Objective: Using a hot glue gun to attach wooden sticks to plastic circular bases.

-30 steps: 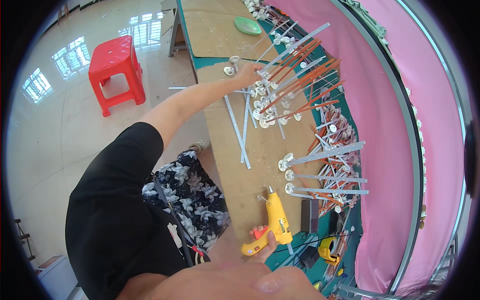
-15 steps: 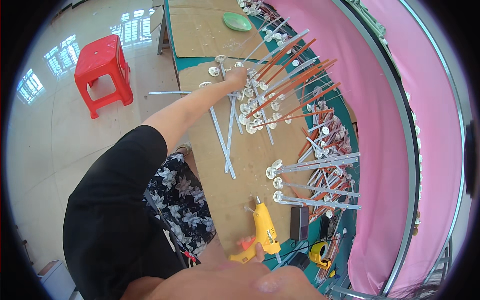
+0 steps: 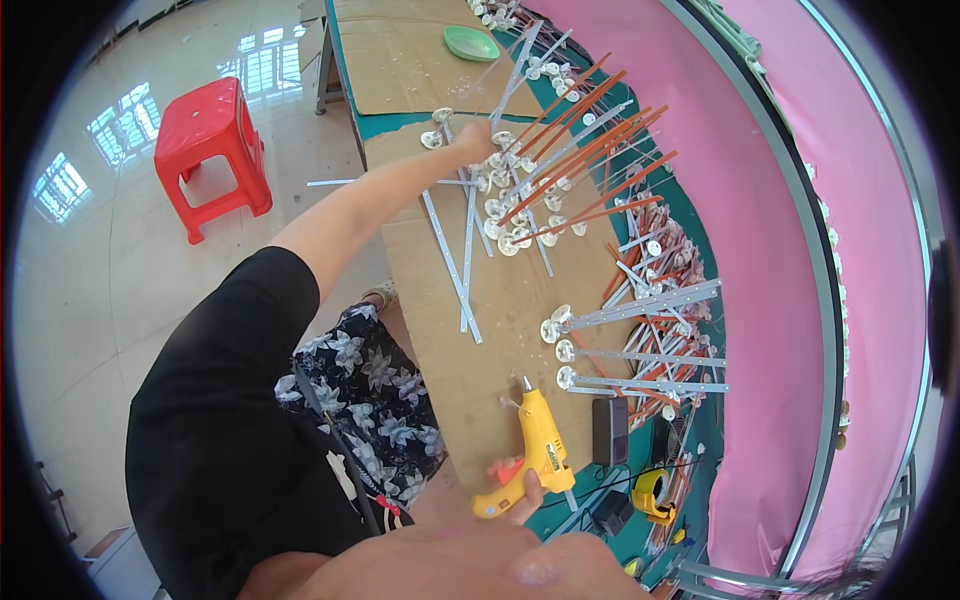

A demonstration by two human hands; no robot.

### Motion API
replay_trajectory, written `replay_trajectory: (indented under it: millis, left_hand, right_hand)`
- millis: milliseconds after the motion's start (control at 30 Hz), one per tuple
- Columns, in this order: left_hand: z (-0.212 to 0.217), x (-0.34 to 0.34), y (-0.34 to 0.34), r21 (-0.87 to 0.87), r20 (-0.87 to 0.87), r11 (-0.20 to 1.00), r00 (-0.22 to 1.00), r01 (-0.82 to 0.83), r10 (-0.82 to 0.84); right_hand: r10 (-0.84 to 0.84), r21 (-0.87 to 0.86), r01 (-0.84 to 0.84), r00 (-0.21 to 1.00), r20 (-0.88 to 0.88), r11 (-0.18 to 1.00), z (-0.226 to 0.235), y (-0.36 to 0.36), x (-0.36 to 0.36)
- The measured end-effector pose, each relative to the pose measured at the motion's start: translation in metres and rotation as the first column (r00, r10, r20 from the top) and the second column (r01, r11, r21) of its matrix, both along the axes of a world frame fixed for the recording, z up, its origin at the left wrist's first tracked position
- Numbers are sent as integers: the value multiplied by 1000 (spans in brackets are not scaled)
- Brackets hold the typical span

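Observation:
My left hand (image 3: 476,140) reaches to the far part of the cardboard. Its fingers close round the lower end of a grey perforated strip (image 3: 515,72) that slants upward. Beside it stands a cluster of clear round discs (image 3: 508,240), with grey strips and orange-brown sticks (image 3: 600,150) rising from them. Near the bottom, my right hand (image 3: 524,497) grips a yellow glue gun (image 3: 540,440), its nozzle pointing to the far side. Part of that hand is hidden behind the gun's handle. More grey strips (image 3: 466,260) lie crossed on the cardboard nearer me.
Disc-ended strips (image 3: 650,302) lean over a heap of sticks (image 3: 665,270) at the right. A black box (image 3: 609,430) and a yellow tape dispenser (image 3: 652,497) sit nearby. A green dish (image 3: 471,43) is at the far end. A red stool (image 3: 212,150) stands left; pink cloth (image 3: 765,330) hangs right.
The grey strip at my left hand now stands steeper and shows its broad face. The whole view has shifted slightly; the glue gun stays in my right hand.

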State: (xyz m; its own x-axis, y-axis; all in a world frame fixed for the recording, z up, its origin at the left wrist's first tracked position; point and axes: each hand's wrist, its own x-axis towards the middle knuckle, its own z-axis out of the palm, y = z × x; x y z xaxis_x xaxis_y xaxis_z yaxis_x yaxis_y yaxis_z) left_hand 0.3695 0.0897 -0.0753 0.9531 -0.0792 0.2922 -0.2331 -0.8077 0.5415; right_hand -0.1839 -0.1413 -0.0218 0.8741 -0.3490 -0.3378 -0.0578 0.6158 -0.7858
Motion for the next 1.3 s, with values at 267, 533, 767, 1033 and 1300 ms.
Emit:
replay_trajectory:
  millis: [267,533,767,1033,1300]
  left_hand:
    - [46,-53,22,-218,-68,971,994,-99,86]
    - [97,-234,-14,-332,177,635,707,698,-685]
    - [106,-263,-127,-259,288,691,737,675,-612]
    - [122,-258,-167,-459,85,618,724,638,-685]
    - [128,-272,-150,-354,51,671,730,652,-682]
  right_hand:
    - [25,31,-26,999,37,999,-16,-12,-6]
    - [-42,88,34,996,85,996,-17,-15,-2]
    - [-35,132,17,991,131,991,-17,-13,1]
    - [34,141,-53,990,134,989,-17,-13,-2]
    - [-25,130,8,991,132,992,-15,-9,-1]
